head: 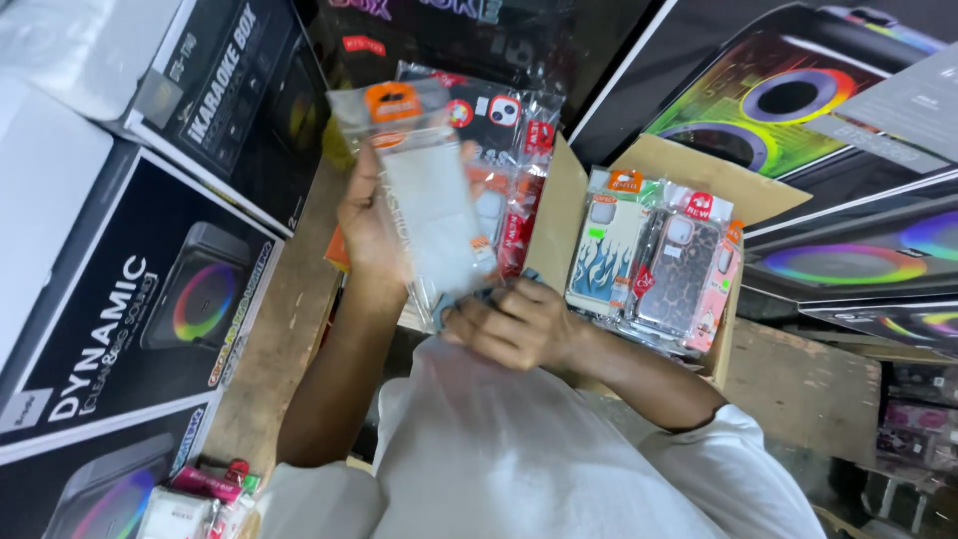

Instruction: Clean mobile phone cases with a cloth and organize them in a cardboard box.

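While left hand [369, 215] grips packaged case [429, 190], right hand [514, 324] pinches bottom; fingertips hidden.

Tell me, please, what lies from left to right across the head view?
Black speaker box → left hand with clear packet → right hand → flame-print case → pink case → boxes with glowing rings.

A clear packaged phone case [429, 190] is held up by the left hand [371, 225], with a few more packaged cases [504, 150] fanned out right behind it. The bottom edge of the bunch is pinched by the right hand [514, 321]. Patterned cases [654, 260] are stacked upright in an open cardboard box [699, 170] just beside. Big black speaker boxes [130, 289] are piled all round.
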